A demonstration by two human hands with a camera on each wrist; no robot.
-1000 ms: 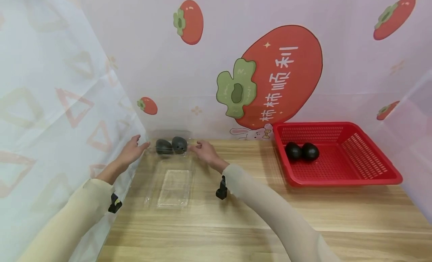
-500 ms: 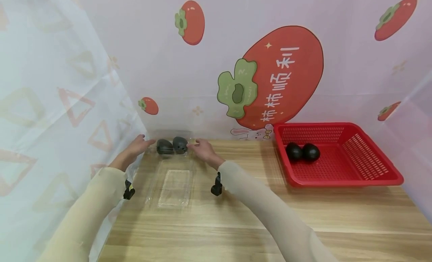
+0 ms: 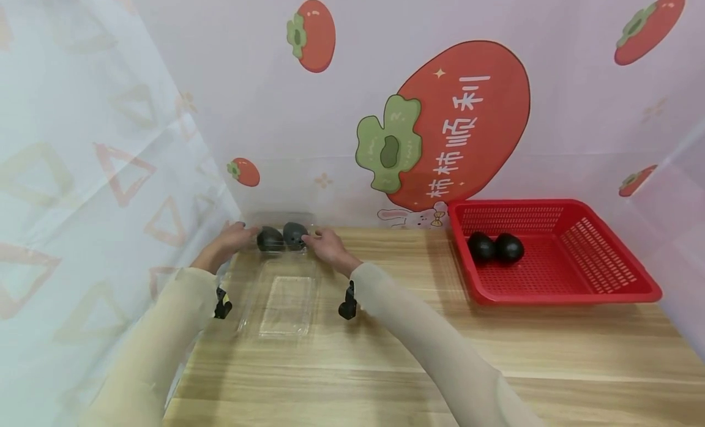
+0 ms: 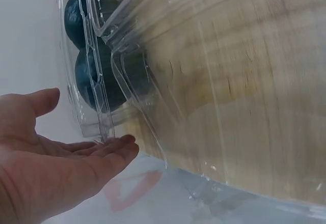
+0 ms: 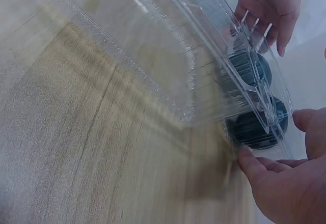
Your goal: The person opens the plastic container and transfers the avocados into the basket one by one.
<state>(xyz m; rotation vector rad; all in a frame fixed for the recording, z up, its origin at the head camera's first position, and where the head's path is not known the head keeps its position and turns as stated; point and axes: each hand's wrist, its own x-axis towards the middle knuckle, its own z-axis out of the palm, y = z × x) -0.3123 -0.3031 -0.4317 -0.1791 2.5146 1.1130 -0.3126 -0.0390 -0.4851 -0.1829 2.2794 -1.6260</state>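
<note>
A clear plastic clamshell box [image 3: 287, 304] lies with its lid raised at the left of the table. Two dark avocados, one on the left [image 3: 270, 239] and one on the right [image 3: 295, 235], sit side by side in its far compartment. My left hand [image 4: 66, 158] is at the box's left end, fingers fairly straight and fingertips at the plastic edge, thumb apart from it. At the right end, my right hand [image 5: 290, 168] has its thumb on one edge and its fingers on the opposite side, pinching the box. Clear plastic makes the rims hard to trace.
A red plastic basket [image 3: 556, 297] stands on the right of the wooden table [image 3: 418, 335], with two more avocados [image 3: 494, 248] in its left part. A patterned sheet hangs close along the left edge, and a printed backdrop [image 3: 341, 109] rises behind.
My left hand has moved right, in to the box's left end. My right hand has shifted slightly left, closer against the right end. The avocados and the box stay in place.
</note>
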